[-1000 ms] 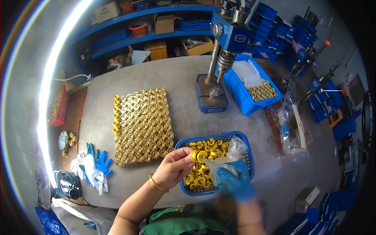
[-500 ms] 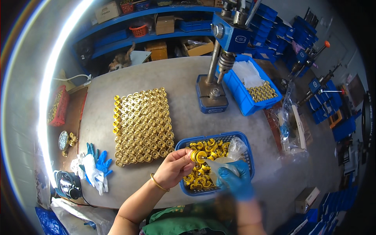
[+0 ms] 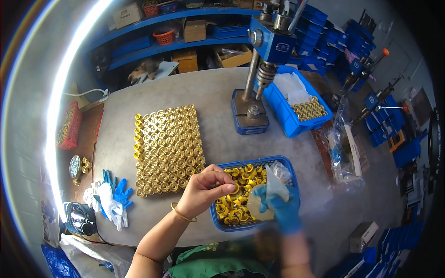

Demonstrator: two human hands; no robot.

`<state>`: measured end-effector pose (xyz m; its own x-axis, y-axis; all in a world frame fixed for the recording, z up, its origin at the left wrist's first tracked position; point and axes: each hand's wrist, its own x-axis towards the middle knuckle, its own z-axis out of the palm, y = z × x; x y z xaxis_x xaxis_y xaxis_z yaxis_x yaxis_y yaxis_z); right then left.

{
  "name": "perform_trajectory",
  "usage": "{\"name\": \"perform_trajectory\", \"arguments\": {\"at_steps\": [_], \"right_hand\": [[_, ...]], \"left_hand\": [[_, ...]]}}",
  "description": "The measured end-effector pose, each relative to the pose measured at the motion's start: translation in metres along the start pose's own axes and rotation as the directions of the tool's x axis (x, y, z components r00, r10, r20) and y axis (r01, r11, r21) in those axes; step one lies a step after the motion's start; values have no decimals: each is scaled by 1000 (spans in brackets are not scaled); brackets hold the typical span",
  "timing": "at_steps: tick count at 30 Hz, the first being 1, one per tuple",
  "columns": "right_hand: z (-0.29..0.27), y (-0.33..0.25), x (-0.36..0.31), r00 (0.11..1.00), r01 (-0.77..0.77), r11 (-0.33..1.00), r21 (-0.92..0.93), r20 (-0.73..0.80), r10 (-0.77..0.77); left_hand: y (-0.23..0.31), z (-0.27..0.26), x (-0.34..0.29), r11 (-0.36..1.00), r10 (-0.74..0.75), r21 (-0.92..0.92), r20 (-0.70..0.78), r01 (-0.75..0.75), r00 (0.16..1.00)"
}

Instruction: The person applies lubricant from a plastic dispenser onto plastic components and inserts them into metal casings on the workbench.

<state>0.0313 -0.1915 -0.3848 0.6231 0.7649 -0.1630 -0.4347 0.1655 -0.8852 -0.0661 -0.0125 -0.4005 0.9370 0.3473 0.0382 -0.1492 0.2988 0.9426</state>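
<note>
My bare left hand (image 3: 204, 187), a gold bangle (image 3: 181, 213) at its wrist, is closed in a pinch above the left side of a blue plastic basket (image 3: 296, 194). A round yellow part (image 3: 237, 188) shows at its fingertips, mostly hidden behind them. Opposite it, my right hand (image 3: 282, 208), in a blue glove, is closed on a pale cloth (image 3: 276, 185). One corner of the cloth sticks up and the rest hangs over the basket. Inside the basket lie many loose yellow ring-shaped parts (image 3: 236, 215) and a crumpled clear plastic bag (image 3: 280, 171).
Rows of brass-coloured parts (image 3: 169, 148) stand left of the basket. Behind it rises a blue bench press (image 3: 250, 116), beside a blue bin (image 3: 289, 123) holding similar parts and white sheets. Gloves (image 3: 113, 199) lie at the left edge. An animal (image 3: 146, 69) is beyond the far edge.
My left hand has turned and drawn slightly left, so the yellow part, plainly visible before, is now mostly hidden. My right hand has moved away from it, lifting a corner of the cloth.
</note>
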Motion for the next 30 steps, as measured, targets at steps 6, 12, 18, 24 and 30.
{"name": "perform_trajectory", "arguments": {"at_steps": [6, 12, 18, 24, 30], "right_hand": [[15, -1, 12, 993, 102, 894, -437, 106, -62], [7, 4, 10, 991, 95, 983, -158, -80, -109], [8, 8, 8, 982, 167, 978, -126, -64, -176], [14, 10, 7, 958, 256, 945, -204, -80, -276], [2, 0, -4, 992, 95, 963, -252, 100, -71]], "left_hand": [[10, 19, -2, 929, 158, 334, 25, -157, 987], [-7, 26, -9, 908, 253, 359, -56, -217, 966], [-12, 26, -8, 847, 315, 471, -67, -248, 947], [-20, 14, -2, 943, 251, 262, -155, -206, 955], [-14, -2, 0, 948, 224, 251, -78, -199, 971]]}}
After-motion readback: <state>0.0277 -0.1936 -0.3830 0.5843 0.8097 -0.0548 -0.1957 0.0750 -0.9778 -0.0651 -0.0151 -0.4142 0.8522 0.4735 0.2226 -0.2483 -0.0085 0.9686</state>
